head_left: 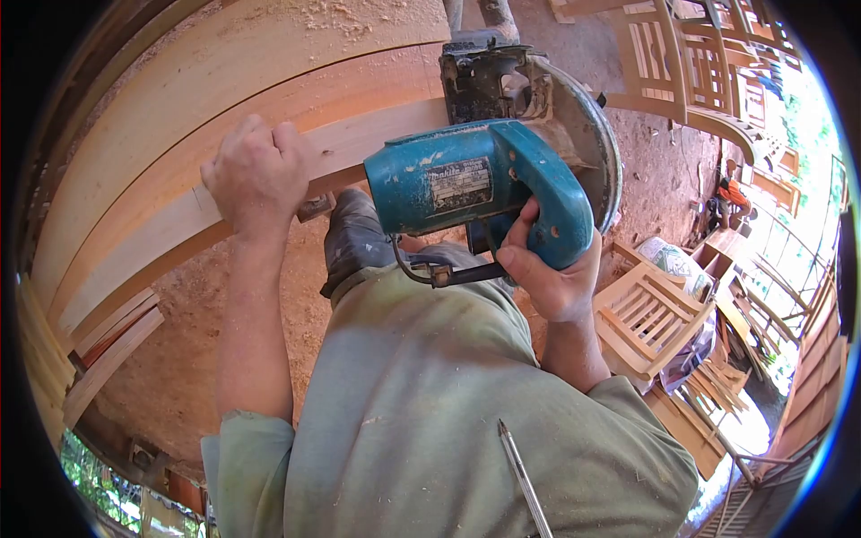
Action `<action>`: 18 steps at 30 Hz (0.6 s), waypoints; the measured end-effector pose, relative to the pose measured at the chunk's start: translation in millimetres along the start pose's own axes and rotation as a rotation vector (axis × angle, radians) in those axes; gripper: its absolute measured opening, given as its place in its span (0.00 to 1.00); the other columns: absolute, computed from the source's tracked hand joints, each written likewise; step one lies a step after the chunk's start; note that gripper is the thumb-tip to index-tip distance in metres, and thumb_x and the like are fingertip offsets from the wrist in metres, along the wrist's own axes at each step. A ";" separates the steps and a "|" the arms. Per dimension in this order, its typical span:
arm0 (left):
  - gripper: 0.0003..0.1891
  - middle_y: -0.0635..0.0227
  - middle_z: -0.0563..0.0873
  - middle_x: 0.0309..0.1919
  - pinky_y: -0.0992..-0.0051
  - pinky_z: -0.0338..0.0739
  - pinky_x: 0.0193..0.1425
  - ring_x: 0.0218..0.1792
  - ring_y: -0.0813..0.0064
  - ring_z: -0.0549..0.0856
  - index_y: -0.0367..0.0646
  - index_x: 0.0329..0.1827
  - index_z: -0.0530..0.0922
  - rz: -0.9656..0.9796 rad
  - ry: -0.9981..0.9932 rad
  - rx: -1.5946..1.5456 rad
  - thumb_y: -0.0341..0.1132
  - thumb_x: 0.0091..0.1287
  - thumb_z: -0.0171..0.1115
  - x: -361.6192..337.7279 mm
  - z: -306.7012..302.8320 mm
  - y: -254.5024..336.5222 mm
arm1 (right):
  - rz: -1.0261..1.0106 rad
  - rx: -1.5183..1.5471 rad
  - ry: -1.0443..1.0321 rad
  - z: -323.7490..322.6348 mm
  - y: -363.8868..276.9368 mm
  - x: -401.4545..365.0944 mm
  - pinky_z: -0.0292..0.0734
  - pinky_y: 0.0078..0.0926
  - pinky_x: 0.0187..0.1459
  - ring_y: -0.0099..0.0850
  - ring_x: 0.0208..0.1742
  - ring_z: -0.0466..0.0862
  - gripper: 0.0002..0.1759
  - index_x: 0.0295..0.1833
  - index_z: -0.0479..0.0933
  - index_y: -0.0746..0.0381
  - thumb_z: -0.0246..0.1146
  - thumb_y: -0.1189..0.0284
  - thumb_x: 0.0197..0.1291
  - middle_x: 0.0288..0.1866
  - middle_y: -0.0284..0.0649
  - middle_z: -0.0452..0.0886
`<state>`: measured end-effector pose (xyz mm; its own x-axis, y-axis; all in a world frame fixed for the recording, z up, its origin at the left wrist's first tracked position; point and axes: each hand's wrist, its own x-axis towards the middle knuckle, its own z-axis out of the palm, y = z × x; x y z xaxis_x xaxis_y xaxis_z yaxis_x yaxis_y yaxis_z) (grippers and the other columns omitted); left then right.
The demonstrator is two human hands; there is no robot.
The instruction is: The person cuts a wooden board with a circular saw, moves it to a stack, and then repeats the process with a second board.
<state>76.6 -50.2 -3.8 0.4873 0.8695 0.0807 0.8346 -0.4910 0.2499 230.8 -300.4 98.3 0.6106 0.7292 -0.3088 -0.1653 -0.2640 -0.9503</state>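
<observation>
A teal circular saw (430, 179) with a dusty metal guard lies over the right end of a pale wooden board (377, 133). My right hand (558, 273) is wrapped round its rear handle, the thumb on the near side. Left of the saw, my left hand (257, 175) is closed over the same board, gripping it from above with the knuckles up. The saw's black cord (466, 276) loops beneath the motor. Whether the blade touches the wood is hidden by the guard and body.
Wider planks (179, 99) with sawdust lie beyond the board. Wooden chairs (659, 67) stand at the upper right. A slatted wooden piece (650, 314) and scrap wood lie at the right. Farther off, a person in orange (734, 197) is low down. A pen (525, 480) rests against my shirt.
</observation>
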 end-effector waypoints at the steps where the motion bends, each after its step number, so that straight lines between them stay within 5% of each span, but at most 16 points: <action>1: 0.15 0.52 0.84 0.30 0.54 0.71 0.47 0.37 0.47 0.83 0.39 0.27 0.74 -0.005 -0.011 0.001 0.41 0.67 0.51 0.0 -0.2 0.0 | 0.001 0.001 0.000 0.0 0.1 0.1 0.69 0.14 0.36 0.15 0.32 0.74 0.21 0.51 0.72 0.68 0.72 0.83 0.52 0.30 0.29 0.77; 18: 0.15 0.52 0.83 0.28 0.52 0.73 0.43 0.34 0.45 0.82 0.39 0.25 0.73 0.028 0.042 -0.017 0.40 0.66 0.52 0.4 1.1 -1.2 | -0.010 0.002 -0.013 4.8 -5.4 11.4 0.67 0.15 0.32 0.14 0.29 0.73 0.20 0.51 0.72 0.67 0.69 0.85 0.53 0.28 0.28 0.76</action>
<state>76.1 -49.3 -5.1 0.4990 0.8571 0.1278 0.8161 -0.5144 0.2632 234.9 -287.5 99.7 0.6021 0.7401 -0.2995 -0.1604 -0.2554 -0.9534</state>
